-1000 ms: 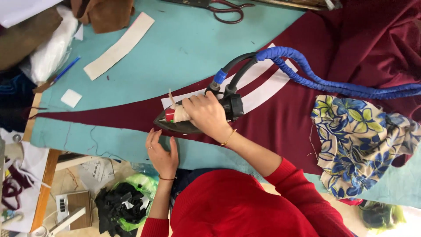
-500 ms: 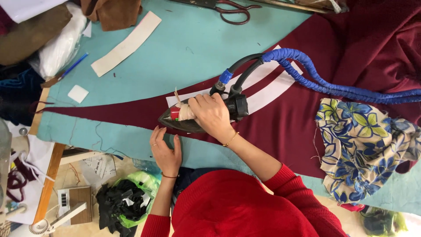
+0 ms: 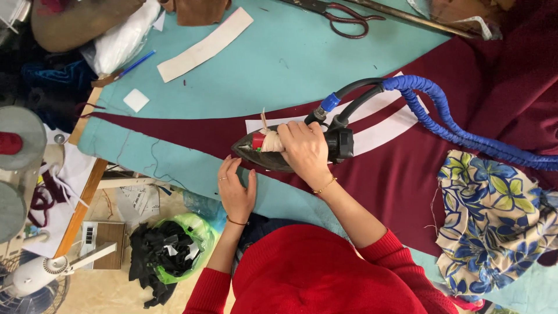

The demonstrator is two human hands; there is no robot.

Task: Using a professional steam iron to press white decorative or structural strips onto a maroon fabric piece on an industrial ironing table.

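My right hand (image 3: 305, 148) is shut around the handle of a dark steam iron (image 3: 256, 154). The iron lies flat on a long maroon fabric (image 3: 407, 174), its tip pointing left. Two white strips (image 3: 381, 125) lie on the fabric under and behind the iron. Black tubes and a blue-wrapped hose (image 3: 447, 122) run from the iron's back end off to the right. My left hand (image 3: 235, 189) rests flat, fingers together, at the fabric's near edge on the teal table (image 3: 279, 64), just below the iron's tip.
A blue and yellow floral cloth (image 3: 494, 221) lies at the right. Scissors (image 3: 346, 16), a long pale strip (image 3: 203, 45), a small white square (image 3: 136, 100) and a blue pen (image 3: 135, 64) sit on the far side of the table. A green bag of black scraps (image 3: 174, 250) is on the floor.
The iron has slid slightly left along the maroon fabric with my right hand still on it. My left hand stays flat beside its tip. The view has shifted.
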